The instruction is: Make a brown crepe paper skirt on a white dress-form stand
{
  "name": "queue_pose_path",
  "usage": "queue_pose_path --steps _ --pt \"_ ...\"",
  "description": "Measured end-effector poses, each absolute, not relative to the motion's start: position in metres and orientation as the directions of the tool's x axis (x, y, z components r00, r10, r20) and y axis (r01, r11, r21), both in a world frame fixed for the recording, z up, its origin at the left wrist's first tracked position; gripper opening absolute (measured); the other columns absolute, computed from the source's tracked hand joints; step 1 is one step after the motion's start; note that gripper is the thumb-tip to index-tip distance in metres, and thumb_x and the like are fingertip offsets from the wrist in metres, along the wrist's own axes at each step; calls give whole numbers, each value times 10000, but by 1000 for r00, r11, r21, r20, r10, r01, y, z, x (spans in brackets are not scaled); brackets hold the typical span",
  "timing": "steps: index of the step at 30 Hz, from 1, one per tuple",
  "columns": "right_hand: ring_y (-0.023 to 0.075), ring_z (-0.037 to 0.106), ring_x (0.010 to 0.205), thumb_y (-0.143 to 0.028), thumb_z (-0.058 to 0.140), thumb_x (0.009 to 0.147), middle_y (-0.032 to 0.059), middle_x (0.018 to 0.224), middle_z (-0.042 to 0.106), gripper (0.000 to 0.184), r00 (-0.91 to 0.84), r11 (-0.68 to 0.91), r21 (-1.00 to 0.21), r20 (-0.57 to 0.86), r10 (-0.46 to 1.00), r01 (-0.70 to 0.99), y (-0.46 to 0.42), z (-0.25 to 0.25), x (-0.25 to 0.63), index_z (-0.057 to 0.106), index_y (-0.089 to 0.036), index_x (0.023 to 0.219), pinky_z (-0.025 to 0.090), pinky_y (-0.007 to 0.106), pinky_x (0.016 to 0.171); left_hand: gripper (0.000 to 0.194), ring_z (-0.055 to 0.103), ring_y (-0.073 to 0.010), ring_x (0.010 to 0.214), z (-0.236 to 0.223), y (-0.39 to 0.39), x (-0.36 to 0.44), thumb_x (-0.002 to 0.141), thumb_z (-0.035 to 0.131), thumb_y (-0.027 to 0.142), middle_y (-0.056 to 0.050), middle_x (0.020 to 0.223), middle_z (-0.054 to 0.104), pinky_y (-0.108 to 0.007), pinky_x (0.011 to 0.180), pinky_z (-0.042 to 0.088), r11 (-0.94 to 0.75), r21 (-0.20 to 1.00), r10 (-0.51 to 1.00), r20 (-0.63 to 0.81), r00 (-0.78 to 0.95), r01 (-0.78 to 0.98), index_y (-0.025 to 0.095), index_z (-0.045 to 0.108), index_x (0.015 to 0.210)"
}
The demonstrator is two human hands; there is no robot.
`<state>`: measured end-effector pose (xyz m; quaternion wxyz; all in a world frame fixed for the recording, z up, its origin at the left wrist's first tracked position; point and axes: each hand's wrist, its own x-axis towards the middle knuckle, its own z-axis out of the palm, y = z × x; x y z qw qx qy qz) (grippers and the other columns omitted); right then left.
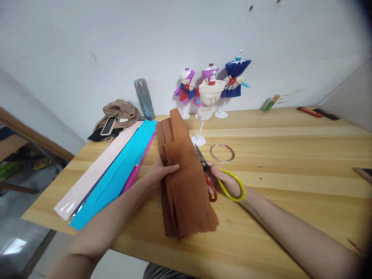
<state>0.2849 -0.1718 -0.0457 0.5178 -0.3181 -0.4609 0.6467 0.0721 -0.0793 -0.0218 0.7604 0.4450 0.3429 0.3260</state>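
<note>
Brown crepe paper (188, 186), folded in loose layers, lies at a slant over the near middle of the wooden table (290, 155), between the person's two hands. The left hand (164, 170) grips its left edge, thumb pressed flat on top and the other fingers mostly hidden beside and beneath the layers. The right hand (219, 180) is closed around the handles of the scissors (204, 165), with the yellow loop about the thumb and the red loop lower down by the fingers. The dark blades point away from the person along the paper's right edge; whether they are biting into it I cannot tell. To the left lie turquoise paper (116, 174), a pale pink strip (95, 170) and some magenta paper (131, 180). Behind them a phone (108, 126) rests against crumpled brown cloth (124, 110), near a leaning bottle (144, 100). Small dress stands in cream (210, 95), purple (187, 77) and dark blue (235, 71) stand beyond the paper, and a clear ring (223, 160) lies flat near the scissors
</note>
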Motion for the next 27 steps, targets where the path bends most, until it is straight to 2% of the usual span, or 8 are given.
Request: queue_pose_path --steps 5,8,13,18,22,27 --pt "136 468 361 -777 583 829 -38 456 568 609 -257 -59 -919 47 965 -389 -171 -45 284 554 -194 1005 422 244 410 901 572 -393 1322 -17 -82 72 553 964 250 -165 1333 682 -526 1122 446 400 906 777 -257 575 -136 166 594 1369" --pt "143 474 357 -804 584 804 -33 450 571 630 -244 -75 -927 18 970 -367 -171 -42 283 556 -201 982 419 247 391 940 564 -394 1333 -18 -83 73 558 962 244 -162 1350 674 -529 1118 447 404 903 769 -250 589 -143 185 568 1410" --pt "100 426 321 -815 600 792 -39 432 534 614 -167 -52 -948 2 986 -314 -172 -38 283 540 -205 809 346 209 350 943 581 -388 1315 -19 -83 73 562 963 259 -159 1338 681 -520 1119 449 408 898 771 -242 589 -164 188 567 1415" --pt "60 348 273 -817 619 779 -54 435 534 619 -95 -36 -959 -10 995 -280 -172 -36 282 527 -206 818 243 172 303 900 620 -380 1263 -18 -81 71 559 964 268 -163 1311 695 -511 1089 478 421 892 774 -256 579 -167 169 596 1374" --pt "55 360 281 -818 629 768 -50 466 563 626 -102 -35 -958 -6 995 -283 -172 -38 282 529 -205 846 272 169 319 922 615 -384 1272 -15 -81 71 563 964 273 -172 1334 681 -515 1091 477 424 889 774 -257 578 -173 169 578 1394" --pt "108 490 354 -825 627 753 0 593 653 638 -163 -33 -950 18 986 -310 -169 -39 285 538 -210 894 364 223 364 955 578 -412 1313 -8 -83 72 547 971 278 -194 1392 640 -538 1106 460 461 877 749 -301 590 -137 156 564 1402"
